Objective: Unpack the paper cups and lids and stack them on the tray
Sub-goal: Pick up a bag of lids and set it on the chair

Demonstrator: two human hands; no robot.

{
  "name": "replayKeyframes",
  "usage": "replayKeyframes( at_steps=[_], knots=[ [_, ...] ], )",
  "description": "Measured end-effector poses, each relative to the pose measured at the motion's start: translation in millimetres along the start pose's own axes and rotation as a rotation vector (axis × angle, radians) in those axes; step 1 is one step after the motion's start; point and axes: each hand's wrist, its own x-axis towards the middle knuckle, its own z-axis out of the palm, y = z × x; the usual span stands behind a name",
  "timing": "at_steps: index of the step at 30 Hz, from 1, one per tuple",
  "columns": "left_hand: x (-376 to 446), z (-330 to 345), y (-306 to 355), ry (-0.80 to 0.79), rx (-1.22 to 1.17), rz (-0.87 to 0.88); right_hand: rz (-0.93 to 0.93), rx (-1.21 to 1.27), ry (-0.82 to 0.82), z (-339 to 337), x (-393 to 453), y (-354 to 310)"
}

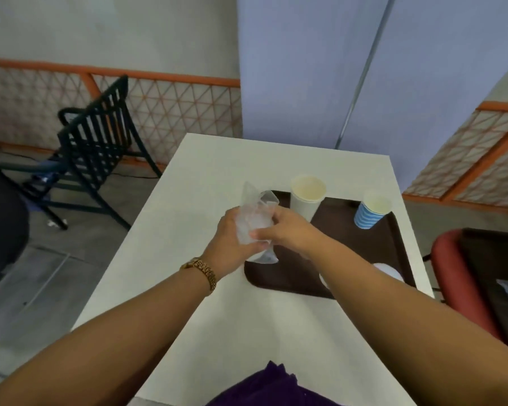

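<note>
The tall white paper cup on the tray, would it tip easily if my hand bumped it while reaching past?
Probably yes. The tall white cup stands upright on the dark tray, narrower at its base than at its rim, so a sideways knock could topple it. It looks empty, so likely light and easily slid. The shorter blue striped cup seems steadier.

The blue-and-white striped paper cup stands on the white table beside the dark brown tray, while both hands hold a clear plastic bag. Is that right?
Not quite. In the head view the blue-and-white striped paper cup stands on the dark brown tray, at its far right corner, not on the white table beside it. The rest holds: the left hand and right hand hold the clear plastic bag.
</note>
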Motion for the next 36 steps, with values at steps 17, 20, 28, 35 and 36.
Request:
replayKeyframes(
  at_steps=[17, 20, 28, 35, 36],
  knots=[
    [134.1, -134.1, -119.8, 0.010, -0.045, -0.181, 0.054, -0.103, 0.197, 112.2, 202.2, -36.4],
    [141.2, -134.0, -131.4, -0.003, 0.000, -0.178, 0.075, -0.114, 0.181, 118.6, 208.0, -28.5],
    [107.5, -128.2, -150.4, 0.182, -0.151, -0.313, 0.039, -0.016, 0.240, 110.2, 172.8, -17.4],
    [37.2, -96.4, -143.9, 0.167, -0.262, -0.370, 0.136, -0.153, 0.241, 79.4, 86.2, 13.3],
    [32.1, -87.2, -136.3, 0.124, -0.242, -0.343, 0.140, -0.163, 0.263, 75.1, 73.6, 19.5]
  ],
)
